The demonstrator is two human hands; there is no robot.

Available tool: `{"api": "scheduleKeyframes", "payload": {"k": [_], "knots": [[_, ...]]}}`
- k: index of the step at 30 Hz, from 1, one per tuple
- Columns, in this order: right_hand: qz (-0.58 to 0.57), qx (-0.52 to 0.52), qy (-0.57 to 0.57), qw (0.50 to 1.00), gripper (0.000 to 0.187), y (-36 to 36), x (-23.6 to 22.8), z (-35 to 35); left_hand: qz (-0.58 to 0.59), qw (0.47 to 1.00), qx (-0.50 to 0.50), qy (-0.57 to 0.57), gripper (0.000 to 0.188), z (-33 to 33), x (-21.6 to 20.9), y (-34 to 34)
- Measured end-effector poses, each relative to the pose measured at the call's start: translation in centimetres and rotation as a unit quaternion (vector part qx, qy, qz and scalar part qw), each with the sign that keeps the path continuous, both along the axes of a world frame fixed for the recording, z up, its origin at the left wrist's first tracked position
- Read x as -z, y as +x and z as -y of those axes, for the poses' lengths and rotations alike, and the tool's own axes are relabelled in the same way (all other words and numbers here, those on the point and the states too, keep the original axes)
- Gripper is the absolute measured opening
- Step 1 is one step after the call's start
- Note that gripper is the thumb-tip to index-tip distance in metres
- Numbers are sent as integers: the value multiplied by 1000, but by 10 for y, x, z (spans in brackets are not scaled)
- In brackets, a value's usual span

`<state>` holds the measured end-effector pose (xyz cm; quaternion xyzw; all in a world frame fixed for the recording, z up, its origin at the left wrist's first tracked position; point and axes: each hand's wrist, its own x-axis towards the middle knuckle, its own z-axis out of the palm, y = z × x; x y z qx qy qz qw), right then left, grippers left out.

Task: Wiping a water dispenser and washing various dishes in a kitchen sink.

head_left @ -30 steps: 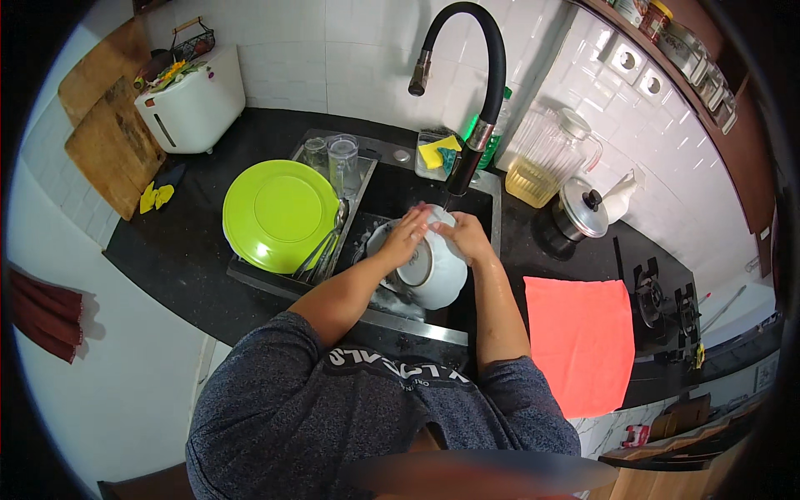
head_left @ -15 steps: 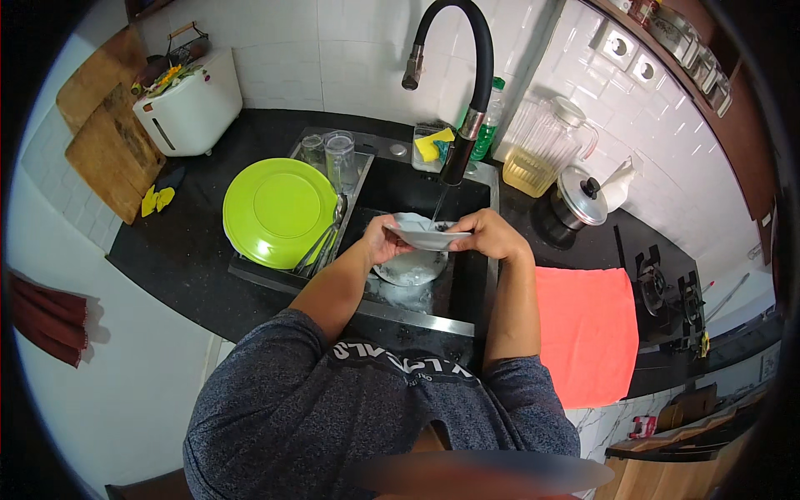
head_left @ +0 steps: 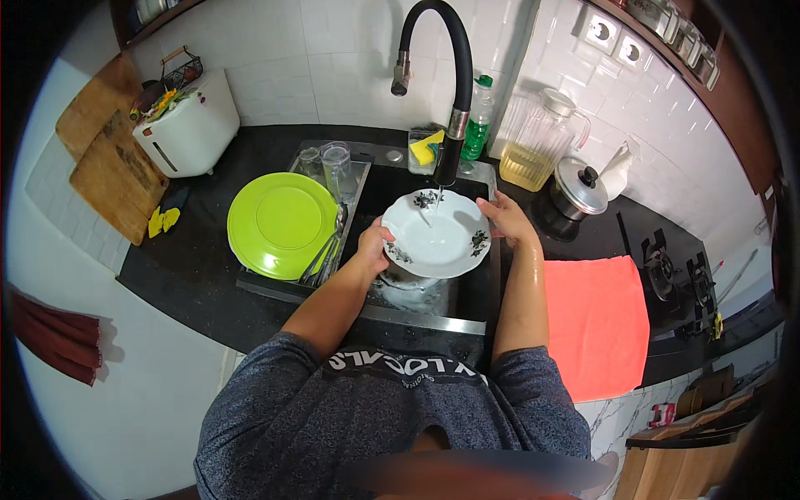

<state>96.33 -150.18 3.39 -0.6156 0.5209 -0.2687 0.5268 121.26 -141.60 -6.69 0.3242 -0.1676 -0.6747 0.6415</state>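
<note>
White plate [head_left: 437,242] at centre of frame, over the sink [head_left: 425,323]; hollow face turned up toward the camera. Round, so no true long axis; outline reads slightly wider left to right. Glossy, wavy-edged, dark floral sprigs near the rim at top, lower left and right. Thin water stream from the black faucet [head_left: 448,162] meets it. Left hand [head_left: 374,248] clamped on left rim, right hand [head_left: 510,220] clamped on right rim
</note>
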Motion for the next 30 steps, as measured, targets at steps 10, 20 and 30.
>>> {"api": "scheduleKeyframes", "payload": {"k": [10,20,30], "knots": [[-87,-18,-107,990,21,9,2,-1,-31,999,16,-35,60,13,16,2],[-245,33,-218,944,44,18,-28,-25,104,976,143,128,37,7,18,-11],[-243,-67,-172,952,40,26,49,11,3,996,75,57,47,-23,-47,0]]}}
